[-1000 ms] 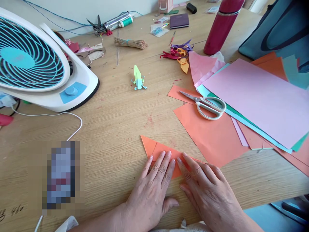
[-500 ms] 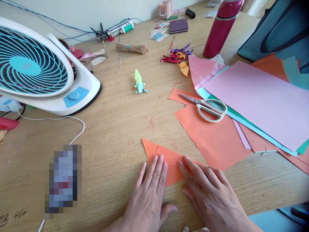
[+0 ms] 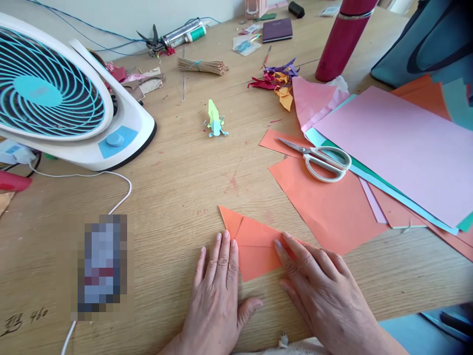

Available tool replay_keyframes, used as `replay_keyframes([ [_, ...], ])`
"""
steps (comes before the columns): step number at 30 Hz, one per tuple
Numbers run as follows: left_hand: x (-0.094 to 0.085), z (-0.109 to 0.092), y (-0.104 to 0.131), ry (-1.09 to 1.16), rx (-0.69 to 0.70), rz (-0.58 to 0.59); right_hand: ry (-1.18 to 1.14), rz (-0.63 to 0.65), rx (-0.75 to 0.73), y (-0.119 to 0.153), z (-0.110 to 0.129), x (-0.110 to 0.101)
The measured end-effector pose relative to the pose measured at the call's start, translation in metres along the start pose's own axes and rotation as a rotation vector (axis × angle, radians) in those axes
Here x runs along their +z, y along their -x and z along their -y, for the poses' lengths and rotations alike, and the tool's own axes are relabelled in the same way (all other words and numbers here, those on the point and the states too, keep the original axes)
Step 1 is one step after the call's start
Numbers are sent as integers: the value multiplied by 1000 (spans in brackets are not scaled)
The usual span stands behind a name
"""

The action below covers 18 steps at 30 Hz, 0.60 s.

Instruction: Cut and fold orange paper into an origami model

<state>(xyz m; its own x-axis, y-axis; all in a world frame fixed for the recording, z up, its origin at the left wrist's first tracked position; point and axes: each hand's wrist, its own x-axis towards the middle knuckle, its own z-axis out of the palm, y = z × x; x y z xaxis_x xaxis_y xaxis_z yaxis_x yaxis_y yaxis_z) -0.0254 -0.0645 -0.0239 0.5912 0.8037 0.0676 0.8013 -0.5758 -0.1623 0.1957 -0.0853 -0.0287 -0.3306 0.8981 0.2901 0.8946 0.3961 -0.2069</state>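
Orange paper (image 3: 259, 259), folded, flat on the table (image 3: 177, 197) right before me. Left hand (image 3: 217, 301): palm down, fingers straight, tips at its left edge, gripping nothing. Right hand (image 3: 320, 283): fingers loosely bent, tips on its right part, not clenched. My judgement: pin the left side evenly against skating, check edges meet, press firmly along the crease. Uneven pressure would likely skew it.

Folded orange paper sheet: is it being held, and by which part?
No clasp shows. The left hand lies flat, grip open, touching the folded orange paper sheet at its left edge; the right hand rests fingers on its right part.
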Motion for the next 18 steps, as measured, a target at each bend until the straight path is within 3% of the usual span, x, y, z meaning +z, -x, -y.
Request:
replay_keyframes([
  [8,-4,7,-1,64,27,-24,-63,-8,-23,-10,-10,-7],
  [14,-6,17,-7,195,44,-59,-18,-8,185,-31,-11,-7],
  [18,-11,23,-18,315,-16,-54,30,33,201,-35,-4,-4],
])
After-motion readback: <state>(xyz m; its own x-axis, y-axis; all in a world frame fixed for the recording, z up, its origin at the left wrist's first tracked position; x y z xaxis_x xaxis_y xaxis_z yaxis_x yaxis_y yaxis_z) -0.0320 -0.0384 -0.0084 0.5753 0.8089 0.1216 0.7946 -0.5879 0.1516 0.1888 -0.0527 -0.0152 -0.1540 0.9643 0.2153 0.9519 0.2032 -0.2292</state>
